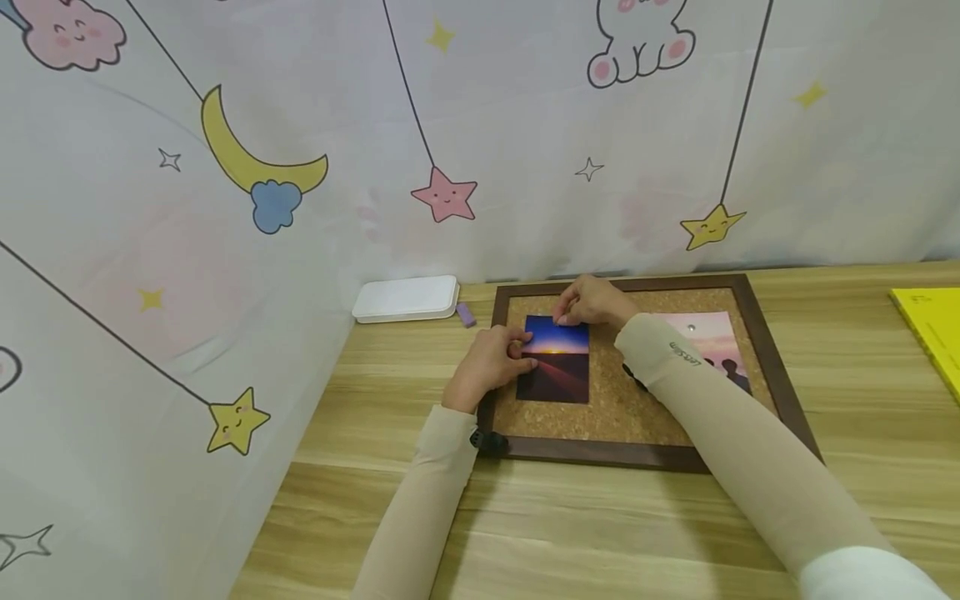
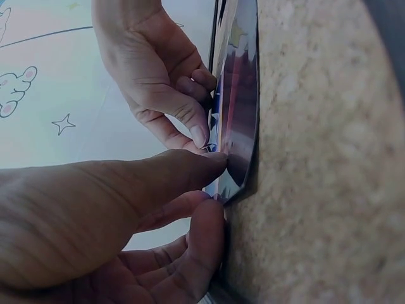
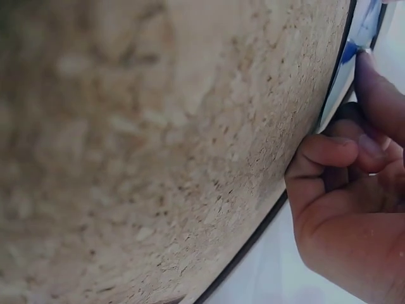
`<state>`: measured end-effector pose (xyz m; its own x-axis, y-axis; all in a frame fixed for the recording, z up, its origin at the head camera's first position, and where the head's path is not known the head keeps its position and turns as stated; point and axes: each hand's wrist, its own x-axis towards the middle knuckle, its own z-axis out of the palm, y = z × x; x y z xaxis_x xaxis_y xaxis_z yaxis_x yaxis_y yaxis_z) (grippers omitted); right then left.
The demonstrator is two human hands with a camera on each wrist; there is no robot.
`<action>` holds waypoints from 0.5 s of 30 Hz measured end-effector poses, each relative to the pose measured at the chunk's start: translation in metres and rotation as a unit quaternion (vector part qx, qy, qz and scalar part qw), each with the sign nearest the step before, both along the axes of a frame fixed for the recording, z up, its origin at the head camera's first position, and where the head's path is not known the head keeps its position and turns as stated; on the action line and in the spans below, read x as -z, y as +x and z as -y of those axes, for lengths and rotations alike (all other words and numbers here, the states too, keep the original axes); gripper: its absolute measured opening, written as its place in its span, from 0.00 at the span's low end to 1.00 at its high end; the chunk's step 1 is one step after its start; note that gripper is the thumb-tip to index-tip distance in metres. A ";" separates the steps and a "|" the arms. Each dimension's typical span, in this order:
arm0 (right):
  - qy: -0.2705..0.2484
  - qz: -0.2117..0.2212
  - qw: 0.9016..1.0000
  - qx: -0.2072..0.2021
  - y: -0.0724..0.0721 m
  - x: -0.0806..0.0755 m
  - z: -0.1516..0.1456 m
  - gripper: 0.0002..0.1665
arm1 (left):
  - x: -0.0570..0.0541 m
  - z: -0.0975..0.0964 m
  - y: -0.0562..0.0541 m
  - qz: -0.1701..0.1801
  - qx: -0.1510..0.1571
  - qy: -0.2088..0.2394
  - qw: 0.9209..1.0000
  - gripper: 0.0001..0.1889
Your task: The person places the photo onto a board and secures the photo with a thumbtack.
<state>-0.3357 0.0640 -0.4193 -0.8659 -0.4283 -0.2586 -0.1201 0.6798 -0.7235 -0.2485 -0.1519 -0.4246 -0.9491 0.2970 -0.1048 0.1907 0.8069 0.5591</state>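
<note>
A sunset photo print [image 1: 555, 375] lies upright on the left part of a cork board [image 1: 637, 417] with a dark brown frame. My left hand [image 1: 487, 362] holds the photo at its left edge; its thumb [image 2: 202, 163] lies over the picture side. At the photo's top edge is my right hand [image 1: 592, 300], thumb and finger together on a small pin [image 2: 207, 147], mostly hidden by the fingertips. A pink photo [image 1: 708, 329] with dark silhouettes is on the board's right part, partly covered by my right sleeve. A silvery pin [image 1: 691, 327] shows near its top.
Behind the board's left corner lie a white flat case [image 1: 405, 298] and a small purple block [image 1: 466, 315]. At far right is a yellow booklet [image 1: 933, 321] on the wooden table [image 1: 360, 417]. A printed curtain [image 1: 525, 125] hangs along the back and left.
</note>
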 end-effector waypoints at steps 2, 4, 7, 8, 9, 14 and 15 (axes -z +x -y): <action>0.005 -0.002 1.000 0.006 0.000 0.000 0.000 0.06 | 0.000 0.000 0.000 0.000 0.001 -0.002 1.000 0.24; 0.008 -0.002 1.000 0.011 0.000 0.000 0.000 0.06 | -0.001 -0.001 0.000 0.001 0.001 -0.005 1.000 0.24; 0.012 0.004 1.000 0.020 -0.001 0.001 0.001 0.06 | -0.002 -0.001 0.000 0.002 0.001 -0.010 1.000 0.25; 0.013 0.008 1.000 0.022 -0.001 0.000 0.001 0.06 | -0.002 -0.001 0.000 0.002 0.001 -0.010 1.000 0.25; 0.013 0.014 1.000 0.024 -0.002 0.001 0.002 0.06 | -0.002 -0.001 0.000 0.002 0.001 -0.011 1.000 0.25; 0.016 0.048 0.998 0.027 -0.006 -0.002 0.004 0.07 | -0.002 -0.002 0.000 0.004 0.001 -0.008 1.000 0.25; 0.015 0.055 0.998 0.027 -0.006 -0.003 0.005 0.08 | -0.002 -0.002 0.001 0.004 0.001 -0.008 1.000 0.25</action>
